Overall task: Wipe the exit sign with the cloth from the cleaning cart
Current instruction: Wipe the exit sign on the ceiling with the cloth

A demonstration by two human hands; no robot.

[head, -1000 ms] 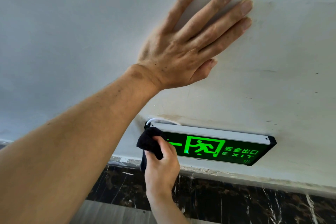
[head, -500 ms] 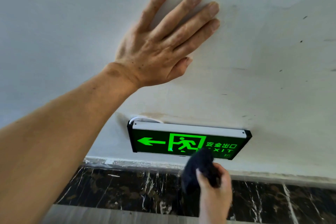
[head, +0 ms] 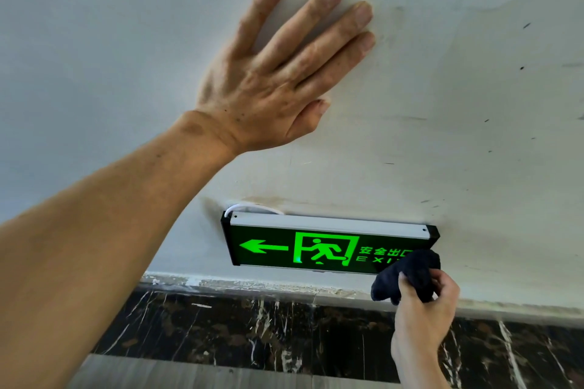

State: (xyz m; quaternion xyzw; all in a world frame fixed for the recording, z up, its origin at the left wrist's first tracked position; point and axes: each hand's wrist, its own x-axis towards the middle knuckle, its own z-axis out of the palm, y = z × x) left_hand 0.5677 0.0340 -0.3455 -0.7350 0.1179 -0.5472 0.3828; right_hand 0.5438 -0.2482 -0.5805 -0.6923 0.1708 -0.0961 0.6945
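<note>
Left hand (head: pixel 278 73) pressed flat on the white wall (head: pixel 474 104), fingers spread and holding nothing. Below it, the sign (head: pixel 316 249) is mounted low on the wall, just above the dark marble skirting (head: pixel 252 331); its green arrow, running figure and lettering are lit (a white cable (head: pixel 249 207) loops out at its upper left corner). Right hand (head: pixel 423 316) is closed around a bunched dark cloth (head: pixel 407 271), which is pressed against the sign's lower right end and covers the last letters of "EXIT".
</note>
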